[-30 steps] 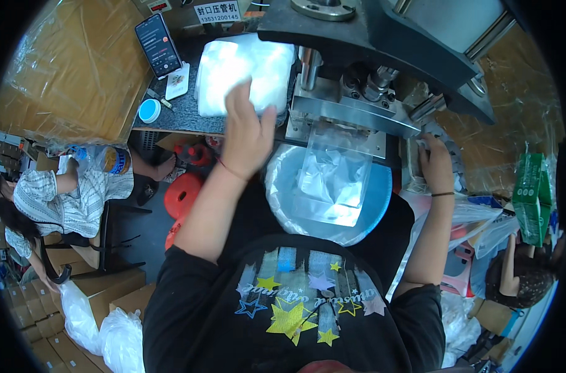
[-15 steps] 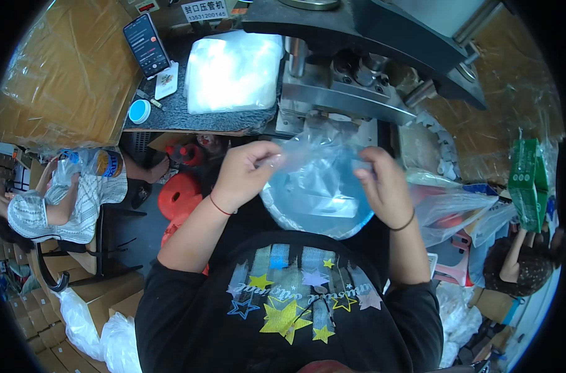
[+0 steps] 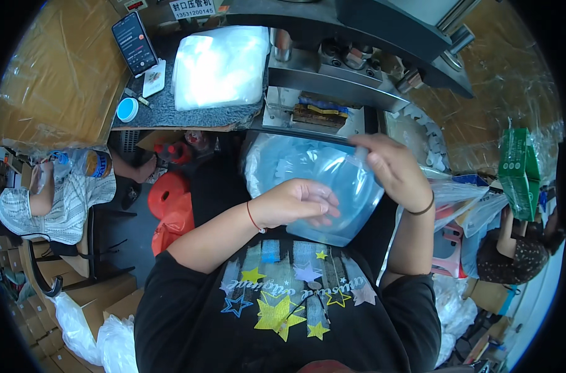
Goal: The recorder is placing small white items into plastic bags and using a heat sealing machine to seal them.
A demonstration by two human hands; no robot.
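I hold a clear plastic bag (image 3: 332, 180) over a blue basin (image 3: 295, 165) in my lap. My left hand (image 3: 295, 202) lies over the bag's near side, fingers curled onto the film. At the bag's upper right edge, my right hand (image 3: 391, 168) pinches it between thumb and fingers. White pieces show through the film inside the basin. Just beyond the basin stands a grey metal sealing machine (image 3: 332, 68).
A stack of clear bags (image 3: 220, 65) lies on the grey mat to the machine's left, beside a phone (image 3: 133, 43) and a small blue-rimmed lid (image 3: 127, 109). A person in a striped shirt (image 3: 59, 193) sits at left, another (image 3: 513, 248) at right. Red stools (image 3: 171, 205) stand below the bench.
My left hand came down from the bag stack on the bench to the basin. Both hands took hold of a clear bag and now hold it lower over the basin.
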